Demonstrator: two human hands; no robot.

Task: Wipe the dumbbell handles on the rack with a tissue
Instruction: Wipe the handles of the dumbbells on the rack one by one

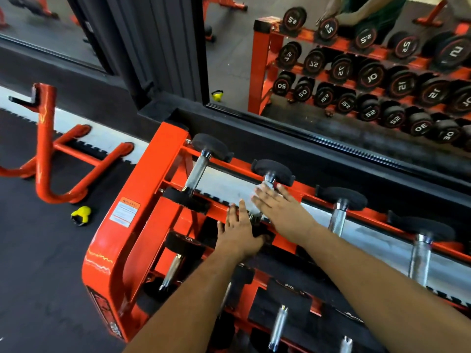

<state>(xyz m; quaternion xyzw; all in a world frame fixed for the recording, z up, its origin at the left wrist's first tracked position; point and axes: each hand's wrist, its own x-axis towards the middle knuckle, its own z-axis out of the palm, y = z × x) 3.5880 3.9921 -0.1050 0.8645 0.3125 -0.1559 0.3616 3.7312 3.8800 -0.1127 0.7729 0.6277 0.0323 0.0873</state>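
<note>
The right hand point(277, 207) lies flat, fingers straight, over the knurled steel handle of the second top-row dumbbell point(270, 180), pressing something pale and blurred against it, probably the white tissue point(257, 193). Just beside it, the left hand point(239, 233) rests with straight fingers on that dumbbell's near black head, seemingly to steady it. Outward, the orange steel rack point(153, 169) cradles more black-headed dumbbells in tiers; a neighbouring steel handle point(197, 171) sits unwiped or done, I cannot tell.

Orange rack point(153, 159), black dumbbells w/ chrome handles point(197, 170) across rails; tissue point(257, 197) prob white, blurred
</note>
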